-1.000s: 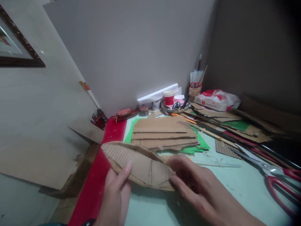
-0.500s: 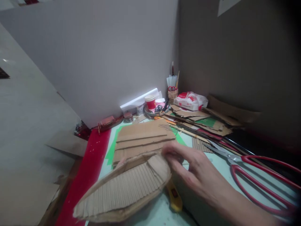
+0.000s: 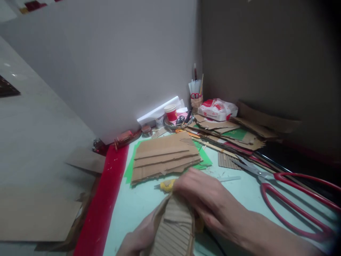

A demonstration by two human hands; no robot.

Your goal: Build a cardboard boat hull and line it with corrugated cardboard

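A boat-shaped cardboard piece [image 3: 177, 227] with raised side walls and a ribbed, corrugated floor points away from me at the bottom of the head view. My left hand [image 3: 140, 236] grips its left wall, with the fingers partly hidden behind it. My right hand [image 3: 204, 193] is closed on the far end, its fingertips bent over the rim and out of sight. Beyond that end a yellow glue gun [image 3: 167, 185] lies on the table, mostly covered by my right hand; its nozzle points left and a clear glue stick [image 3: 230, 178] shows on the right.
Stacked cardboard sheets [image 3: 165, 154] lie ahead on green paper. Large red-handled scissors [image 3: 266, 176] rest at right, beside cardboard scraps [image 3: 250, 137] and thin sticks. A paper cup [image 3: 170, 113], a pack of wipes [image 3: 217, 109] and a pen holder [image 3: 196, 101] stand at the back.
The boat-shaped cardboard piece has turned from lying crosswise to pointing away from me, and sits lower. My left hand has come into clearer view; my right hand stays at the piece's end.
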